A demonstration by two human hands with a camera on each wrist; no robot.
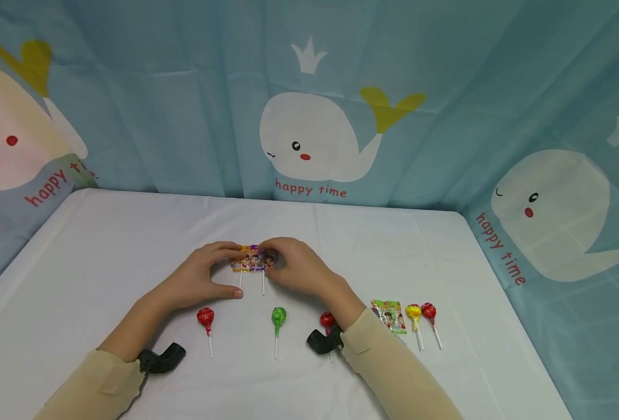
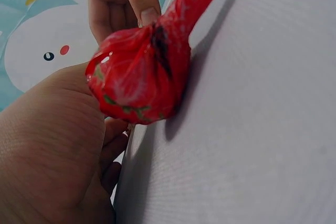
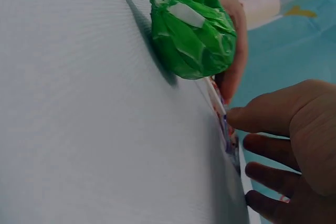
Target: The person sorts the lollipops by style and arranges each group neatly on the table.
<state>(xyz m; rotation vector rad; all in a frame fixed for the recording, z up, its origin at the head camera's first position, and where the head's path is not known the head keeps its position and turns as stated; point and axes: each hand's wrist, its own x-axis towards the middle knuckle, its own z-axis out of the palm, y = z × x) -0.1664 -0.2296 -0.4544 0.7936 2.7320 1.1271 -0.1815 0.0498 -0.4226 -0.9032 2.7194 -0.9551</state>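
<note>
In the head view, a colourful candy packet (image 1: 251, 260) with cartoon faces lies on the far part of the table. Two white sticks (image 1: 263, 284) stick out below it; their upper ends are hidden. My left hand (image 1: 199, 277) has its fingertips at the packet's left end, thumb stretched out lower by a stick. My right hand (image 1: 301, 268) holds the packet's right end between thumb and forefinger. Nearer me lie a red lollipop (image 1: 205, 318), a green lollipop (image 1: 279, 317) and another red lollipop (image 1: 327, 320), partly hidden by the right wrist's black camera mount (image 1: 324, 341).
Right of the right forearm lie a green candy packet (image 1: 393, 317), partly covered by the sleeve, a yellow lollipop (image 1: 413, 311) and a red lollipop (image 1: 429, 311). A white cloth covers the table (image 1: 130, 233). Behind it hangs a blue whale-print curtain (image 1: 183, 116).
</note>
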